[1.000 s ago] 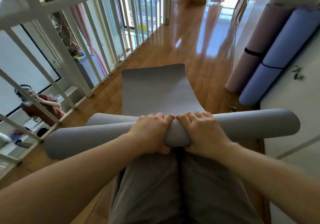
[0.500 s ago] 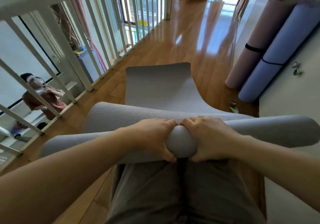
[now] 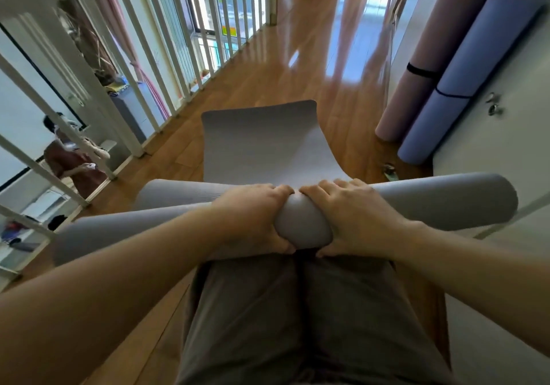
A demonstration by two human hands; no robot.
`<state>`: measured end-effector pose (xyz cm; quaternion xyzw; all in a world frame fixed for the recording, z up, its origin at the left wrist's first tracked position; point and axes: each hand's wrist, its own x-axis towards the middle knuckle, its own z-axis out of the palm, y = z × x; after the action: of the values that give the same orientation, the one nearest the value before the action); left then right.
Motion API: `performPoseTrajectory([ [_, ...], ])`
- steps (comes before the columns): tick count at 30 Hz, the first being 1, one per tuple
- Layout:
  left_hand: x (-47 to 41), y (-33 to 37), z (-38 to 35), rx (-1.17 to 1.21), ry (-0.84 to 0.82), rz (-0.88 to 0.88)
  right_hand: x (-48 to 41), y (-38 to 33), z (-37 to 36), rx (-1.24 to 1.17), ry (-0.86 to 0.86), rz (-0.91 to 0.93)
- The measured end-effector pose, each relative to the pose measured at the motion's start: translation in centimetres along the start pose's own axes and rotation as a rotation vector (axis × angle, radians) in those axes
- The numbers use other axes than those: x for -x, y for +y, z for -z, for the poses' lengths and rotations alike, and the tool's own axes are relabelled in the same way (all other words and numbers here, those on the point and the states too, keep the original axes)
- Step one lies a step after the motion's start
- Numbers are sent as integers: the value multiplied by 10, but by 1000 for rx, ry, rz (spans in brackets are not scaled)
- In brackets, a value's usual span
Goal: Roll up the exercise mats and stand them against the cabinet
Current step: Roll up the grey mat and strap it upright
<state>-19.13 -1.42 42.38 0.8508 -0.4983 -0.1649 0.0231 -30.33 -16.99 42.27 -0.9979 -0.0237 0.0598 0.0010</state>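
Around mat (image 3: 440, 203): left hand (image 3: 253, 218), right hand (image 3: 354, 218)

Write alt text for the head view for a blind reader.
The left hand and right hand grip the middle of a partly rolled grey mat; its unrolled end lies ahead on the wooden floor. A rolled pink mat and blue mat lean by the cabinet at right.

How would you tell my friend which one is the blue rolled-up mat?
Find the white cabinet on the right of the hallway. Two rolled mats lean against it. The blue mat is the one nearer its knobs, beside the pink mat; it alone is bluish-purple.
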Motion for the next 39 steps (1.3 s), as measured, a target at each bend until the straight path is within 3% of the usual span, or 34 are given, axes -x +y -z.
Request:
performPoseTrajectory([
  [2,-9,-3,8,27,-81,-7,-1,4,-4,-25,18,-13],
  [4,-12,-4,14,66,-91,14,-13,11,5,-78,-68,-20],
  [8,-3,14,-7,-276,206,17,-37,27,18,-149,-250,-5],
  [11,-3,11,-18,-305,313,2,-47,29,17,-164,-312,3],
  [13,-6,3,-13,-240,309,-9,-39,28,11,-143,-236,-29],
  [17,-10,3,-10,-185,273,-15,-7,22,-22,48,230,5],
  [21,-9,13,-2,-189,285,-4,-8,27,-2,38,108,-9],
  [26,8,42,6,-277,375,-79,23,23,21,90,121,-23],
  [33,28,52,-22,-162,152,-143,59,-1,1,-16,-49,-33],
  [36,15,44,-15,-91,77,-123,62,6,-4,-83,-5,-39],
  [39,-5,33,-1,36,-99,-111,61,11,-11,-19,45,-15],
])
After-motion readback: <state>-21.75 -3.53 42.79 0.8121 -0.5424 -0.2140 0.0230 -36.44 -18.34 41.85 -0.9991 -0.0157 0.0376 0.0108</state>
